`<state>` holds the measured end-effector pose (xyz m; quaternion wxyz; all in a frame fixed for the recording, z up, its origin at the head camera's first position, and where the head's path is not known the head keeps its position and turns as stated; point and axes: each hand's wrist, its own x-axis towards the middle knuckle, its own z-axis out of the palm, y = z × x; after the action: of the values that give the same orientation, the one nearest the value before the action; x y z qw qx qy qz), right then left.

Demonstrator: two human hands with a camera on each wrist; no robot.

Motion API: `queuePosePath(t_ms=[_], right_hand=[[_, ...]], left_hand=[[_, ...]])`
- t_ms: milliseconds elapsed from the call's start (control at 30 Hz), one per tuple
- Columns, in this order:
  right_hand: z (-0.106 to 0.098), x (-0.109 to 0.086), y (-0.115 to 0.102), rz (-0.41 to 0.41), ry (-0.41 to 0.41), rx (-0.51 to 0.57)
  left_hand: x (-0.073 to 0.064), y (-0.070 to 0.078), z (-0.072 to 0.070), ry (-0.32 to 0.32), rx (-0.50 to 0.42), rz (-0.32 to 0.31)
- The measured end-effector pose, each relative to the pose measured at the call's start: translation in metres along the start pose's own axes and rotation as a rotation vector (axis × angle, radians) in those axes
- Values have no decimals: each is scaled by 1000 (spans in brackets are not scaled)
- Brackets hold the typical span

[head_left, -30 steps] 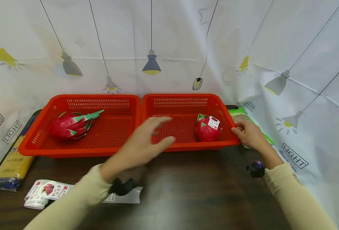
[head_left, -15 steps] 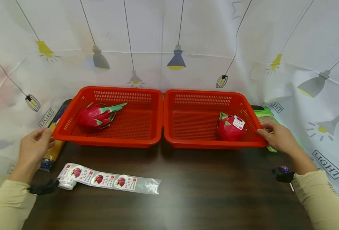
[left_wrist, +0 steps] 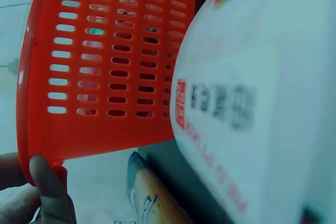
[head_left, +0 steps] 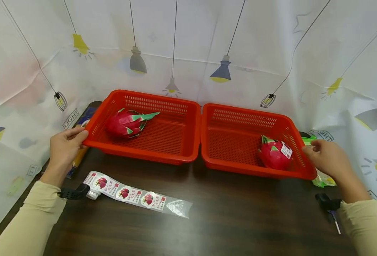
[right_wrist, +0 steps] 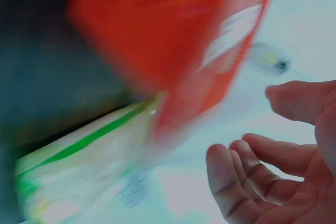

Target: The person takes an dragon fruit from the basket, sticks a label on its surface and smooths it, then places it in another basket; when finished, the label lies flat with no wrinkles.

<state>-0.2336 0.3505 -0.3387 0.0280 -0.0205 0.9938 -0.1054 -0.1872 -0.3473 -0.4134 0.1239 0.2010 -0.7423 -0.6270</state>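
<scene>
My left hand (head_left: pixel 65 146) grips the near left corner of the left red plastic basket (head_left: pixel 137 153). In the left wrist view, thumb and fingers (left_wrist: pixel 48 187) pinch that basket's rim. Inside it, toward the left, lies a dragon fruit (head_left: pixel 121 124) with long green tips. Beside the right red basket (head_left: pixel 239 164) is my right hand (head_left: pixel 332 159); the right wrist view shows its fingers (right_wrist: pixel 223 174) loosely bent, apart from the rim and holding nothing. A second dragon fruit (head_left: pixel 273 156), bearing a white label, sits at this basket's right end.
A roll of dragon-fruit stickers (head_left: pixel 127 193) trails across the dark table (head_left: pixel 226 220) in front of the left basket. A yellow and blue packet (head_left: pixel 79 156) lies left, partly hidden. Behind the right hand is a green packet (head_left: pixel 324 179). A printed sheet (head_left: pixel 194 35) hangs behind.
My left hand has swung from the middle to the left basket's corner and taken hold. The baskets have separated slightly at the front. My right hand has let go of the right basket's rim.
</scene>
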Motion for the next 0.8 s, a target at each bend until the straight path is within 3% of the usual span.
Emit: queuePosePath(t_ms=[67,167,367,533,667,800], right_hand=[[-4,12,-30,-41,35,27],[-4,38,-92,-131,25,70],[18,90,-251,-287,-103,162],[50,110,-371,-382,-254,135],[82,116,-437,-367,-396,133],[103,117,-479,-303,-485,92]], left_hand=[[1,1,-2,-1,50,19],[1,1,-5,2,77,34],[-1,0,-7,7,53,59],[0,-2,0,30,-1,55],[0,-3,3,34,-18,57],[1,-5,3,38,-13,60]])
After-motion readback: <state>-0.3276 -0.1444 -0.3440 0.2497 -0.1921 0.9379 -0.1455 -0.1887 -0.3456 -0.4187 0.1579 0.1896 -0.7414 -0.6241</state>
